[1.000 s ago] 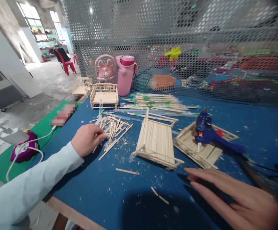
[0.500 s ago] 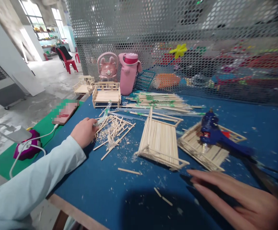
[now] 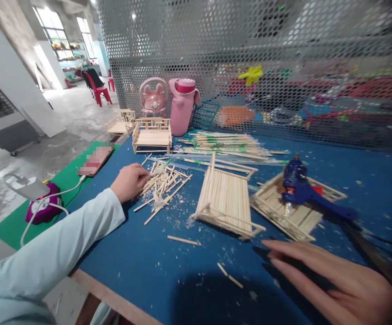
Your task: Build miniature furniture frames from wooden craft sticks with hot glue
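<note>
My left hand (image 3: pixel 131 182) is closed at the left edge of a pile of short wooden sticks (image 3: pixel 164 180). Its fingertips pinch a clear plastic strip (image 3: pixel 161 170) with a greenish tint, lying low over the sticks and blurred. At the lower right, my right hand (image 3: pixel 338 275) has its thumb and fingers stretched out and apart, holding nothing. Just beyond its fingertips stands a small wooden-stick frame (image 3: pixel 228 198) with a slatted panel. Farther right, a blue glue gun (image 3: pixel 297 187) rests on a second slatted stick piece (image 3: pixel 304 221).
Two small stick-built benches, the nearer one (image 3: pixel 152 137) beside a pink bottle (image 3: pixel 182 108), stand at the back. Bundled sticks (image 3: pixel 226 143) lie before a perforated metal screen (image 3: pixel 189 45). A phone (image 3: pixel 96 160) and a purple power strip (image 3: pixel 43 205) with cables are at left.
My left hand has moved right and slightly away from me, and the plastic strip has lowered onto the stick pile. My right hand has hardly moved. The view has shifted slightly.
</note>
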`<state>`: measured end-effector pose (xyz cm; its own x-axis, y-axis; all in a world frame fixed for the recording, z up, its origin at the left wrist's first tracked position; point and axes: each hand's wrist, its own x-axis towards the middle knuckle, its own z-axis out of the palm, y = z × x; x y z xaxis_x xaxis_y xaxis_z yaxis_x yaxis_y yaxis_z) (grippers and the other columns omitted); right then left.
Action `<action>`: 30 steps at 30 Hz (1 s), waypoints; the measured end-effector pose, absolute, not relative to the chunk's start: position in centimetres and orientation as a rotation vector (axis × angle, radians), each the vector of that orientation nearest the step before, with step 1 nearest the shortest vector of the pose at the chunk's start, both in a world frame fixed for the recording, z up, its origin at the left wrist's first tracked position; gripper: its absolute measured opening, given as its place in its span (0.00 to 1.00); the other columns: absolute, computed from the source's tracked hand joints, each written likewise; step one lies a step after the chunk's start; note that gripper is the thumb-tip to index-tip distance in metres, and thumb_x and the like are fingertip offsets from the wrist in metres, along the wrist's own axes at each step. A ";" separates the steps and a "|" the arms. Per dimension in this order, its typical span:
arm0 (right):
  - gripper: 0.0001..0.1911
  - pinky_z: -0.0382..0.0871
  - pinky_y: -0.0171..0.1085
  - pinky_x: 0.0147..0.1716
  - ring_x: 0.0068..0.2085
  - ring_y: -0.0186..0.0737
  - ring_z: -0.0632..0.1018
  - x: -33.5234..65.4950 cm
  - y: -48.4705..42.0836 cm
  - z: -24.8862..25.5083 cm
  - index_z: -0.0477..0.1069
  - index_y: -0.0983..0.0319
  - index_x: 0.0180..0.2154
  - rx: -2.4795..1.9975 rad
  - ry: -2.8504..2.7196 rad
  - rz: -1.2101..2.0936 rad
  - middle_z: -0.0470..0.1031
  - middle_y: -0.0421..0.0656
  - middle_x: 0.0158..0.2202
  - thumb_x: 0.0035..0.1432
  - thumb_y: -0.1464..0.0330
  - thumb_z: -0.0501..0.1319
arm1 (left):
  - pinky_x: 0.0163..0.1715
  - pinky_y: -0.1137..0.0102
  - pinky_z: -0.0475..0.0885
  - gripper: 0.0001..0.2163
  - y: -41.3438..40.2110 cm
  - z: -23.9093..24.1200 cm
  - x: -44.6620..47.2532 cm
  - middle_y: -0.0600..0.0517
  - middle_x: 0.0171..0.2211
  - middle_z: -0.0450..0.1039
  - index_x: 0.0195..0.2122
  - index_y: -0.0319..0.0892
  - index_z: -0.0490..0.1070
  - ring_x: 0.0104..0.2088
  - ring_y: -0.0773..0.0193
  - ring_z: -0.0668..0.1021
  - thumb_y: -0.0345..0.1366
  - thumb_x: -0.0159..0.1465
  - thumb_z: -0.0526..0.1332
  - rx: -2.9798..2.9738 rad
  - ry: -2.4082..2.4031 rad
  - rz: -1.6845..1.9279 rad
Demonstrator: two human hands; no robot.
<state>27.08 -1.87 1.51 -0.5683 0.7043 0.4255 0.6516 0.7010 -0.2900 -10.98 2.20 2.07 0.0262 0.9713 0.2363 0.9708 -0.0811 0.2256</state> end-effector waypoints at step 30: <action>0.16 0.72 0.37 0.34 0.30 0.41 0.79 27.7 -5.5 6.1 0.74 0.63 0.41 -1.610 -2.056 -0.098 0.80 0.47 0.34 0.57 0.61 0.56 | 0.41 0.62 0.67 0.12 2.9 0.9 -10.1 0.44 0.36 0.75 0.35 0.39 0.77 0.38 0.55 0.73 0.33 0.62 0.53 2.658 1.981 0.633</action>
<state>27.72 -5.49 6.14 -0.1559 0.8845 0.4397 0.9223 0.2897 -0.2556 -10.15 2.94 0.90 0.2509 0.8686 0.4273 0.9554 -0.2932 0.0351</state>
